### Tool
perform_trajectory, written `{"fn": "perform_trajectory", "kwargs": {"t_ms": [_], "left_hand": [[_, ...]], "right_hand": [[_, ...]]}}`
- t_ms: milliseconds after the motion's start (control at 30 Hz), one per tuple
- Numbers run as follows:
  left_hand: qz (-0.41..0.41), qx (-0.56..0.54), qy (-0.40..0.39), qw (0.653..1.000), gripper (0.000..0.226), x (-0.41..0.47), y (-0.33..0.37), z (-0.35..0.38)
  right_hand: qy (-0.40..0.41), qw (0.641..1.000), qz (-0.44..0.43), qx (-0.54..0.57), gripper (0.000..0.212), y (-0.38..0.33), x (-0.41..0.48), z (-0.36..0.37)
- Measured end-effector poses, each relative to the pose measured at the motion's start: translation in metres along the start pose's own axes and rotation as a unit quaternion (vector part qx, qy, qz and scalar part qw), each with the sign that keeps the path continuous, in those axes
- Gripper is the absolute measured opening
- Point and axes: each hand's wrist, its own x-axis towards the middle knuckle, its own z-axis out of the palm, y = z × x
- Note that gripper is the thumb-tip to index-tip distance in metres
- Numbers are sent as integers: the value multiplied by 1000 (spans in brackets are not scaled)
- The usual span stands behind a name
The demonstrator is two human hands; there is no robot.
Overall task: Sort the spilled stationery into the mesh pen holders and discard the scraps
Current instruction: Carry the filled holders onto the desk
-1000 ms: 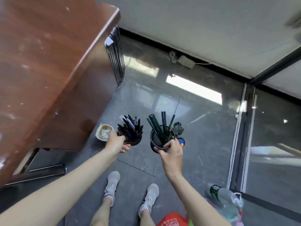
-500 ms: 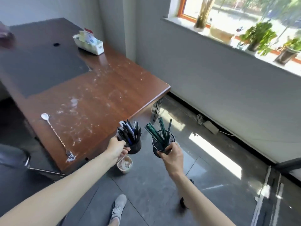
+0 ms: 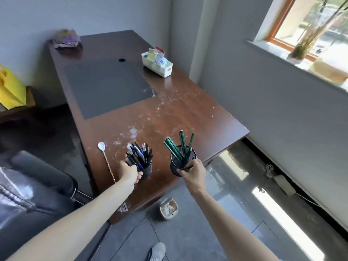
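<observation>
My left hand grips a black mesh pen holder packed with several dark pens, held just above the near end of the brown desk. My right hand grips a second black mesh holder with several green pencils standing in it, over the desk's near right edge. Both holders are upright and about a hand's width apart.
A long-handled white spoon lies on the desk left of the holders. A dark mat and a white box sit further back. A small bin of scraps stands on the floor; a black chair is at left.
Both hands have carried the holders from low above the floor up to the desk's near end, and the view has swung from the floor to the desktop.
</observation>
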Motion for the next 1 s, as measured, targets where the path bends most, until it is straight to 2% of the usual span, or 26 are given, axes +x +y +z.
{"fn": "perform_trajectory", "kwargs": {"t_ms": [167, 633, 833, 1000], "left_hand": [[-11, -2, 27, 1000, 21, 35, 0, -3], [-40, -63, 33, 997, 13, 52, 4, 9], [-125, -165, -4, 978, 14, 52, 7, 13], [-140, -189, -40, 971, 17, 49, 8, 18]], "right_hand": [[-40, 999, 3, -26, 29, -18, 36, 44], [-56, 998, -2, -42, 28, -27, 75, 92], [-74, 997, 9, -38, 33, -21, 73, 99], [-73, 996, 30, -36, 42, -13, 71, 97]]}}
